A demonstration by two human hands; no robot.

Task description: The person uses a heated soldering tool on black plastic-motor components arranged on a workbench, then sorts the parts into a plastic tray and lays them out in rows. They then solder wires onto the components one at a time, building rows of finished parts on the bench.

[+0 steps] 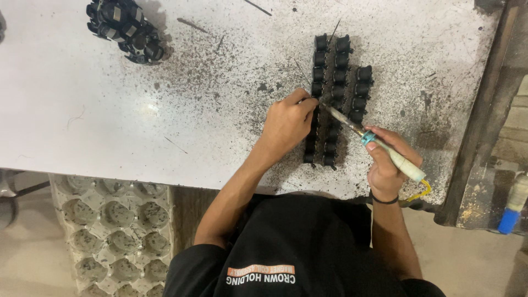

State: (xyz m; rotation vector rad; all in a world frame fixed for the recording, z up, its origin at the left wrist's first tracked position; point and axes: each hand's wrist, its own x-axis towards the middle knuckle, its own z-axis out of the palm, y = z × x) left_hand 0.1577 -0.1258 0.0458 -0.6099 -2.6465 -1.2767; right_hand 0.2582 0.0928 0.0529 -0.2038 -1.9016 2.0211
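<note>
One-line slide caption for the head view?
Right hand holds soldering iron to rows of black coils; left hand steadies them.

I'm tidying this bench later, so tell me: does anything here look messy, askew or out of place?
Yes. Dark specks and smears are scattered over the white table, thickest around the rows of black parts that the left hand touches. The third row is shorter than the other two. A separate heap of black parts lies unsorted at the far left.

One head camera looks steeply down, close over the white worktable point(110, 110).
</note>
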